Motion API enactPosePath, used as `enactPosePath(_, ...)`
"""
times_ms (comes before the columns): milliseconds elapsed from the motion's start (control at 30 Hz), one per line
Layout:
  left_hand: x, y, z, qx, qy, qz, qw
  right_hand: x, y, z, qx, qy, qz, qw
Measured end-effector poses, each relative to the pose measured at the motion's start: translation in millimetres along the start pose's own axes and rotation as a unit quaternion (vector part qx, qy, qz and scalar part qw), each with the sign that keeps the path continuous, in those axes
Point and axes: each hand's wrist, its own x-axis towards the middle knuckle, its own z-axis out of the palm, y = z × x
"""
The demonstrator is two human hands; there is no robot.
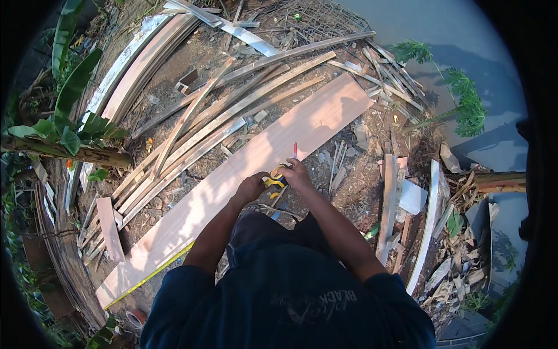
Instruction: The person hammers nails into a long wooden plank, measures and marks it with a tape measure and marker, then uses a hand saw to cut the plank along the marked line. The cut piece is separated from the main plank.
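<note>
A long, narrow plywood board point(279, 136) lies slantwise in front of me, from lower left to upper right. A yellow-and-black tape measure point(280, 178) is held over its near edge. My right hand point(299, 177) is closed around the case, and a red pencil point(295, 149) sticks up from its fingers. At the left side of the case, my left hand point(251, 188) is closed with its fingertips on it. The yellow tape blade point(156, 273) runs along the board's near edge toward its lower-left end; my left arm hides part of it.
Long timber strips point(221, 116) lie beyond the board. Stacked boards point(145, 61) stand at the upper left, near a banana plant point(70, 87). A short plank point(110, 230) touches the board's left part. Loose beams point(388, 209) and dry leaves point(456, 270) lie to the right.
</note>
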Motion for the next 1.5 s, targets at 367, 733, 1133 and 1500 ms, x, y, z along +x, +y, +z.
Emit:
enactPosePath(367, 51.6, -59.8, 118.4, 0.129, 0.119, -0.174, 0.969, 149.0, 78.1, -121.7, 0.021, -0.023, 0.075, 0.997)
enactPosePath(733, 218.8, -244.1, 283.9, 0.126, 0.218, -0.121, 0.960, 340.3, 268.2, -148.7, -0.094, -0.126, 0.123, 0.980)
enactPosePath(1133, 316.4, -359.5, 346.3, 0.096, 0.246, -0.029, 0.964, 436.4, 440.0, -157.0, -0.197, -0.120, -0.189, 0.954)
enactPosePath(1500, 374.7, -305.3, 375.9, 0.103, 0.244, 0.065, 0.962, 444.6, 417.2, -172.5, -0.017, -0.024, -0.070, 0.997)
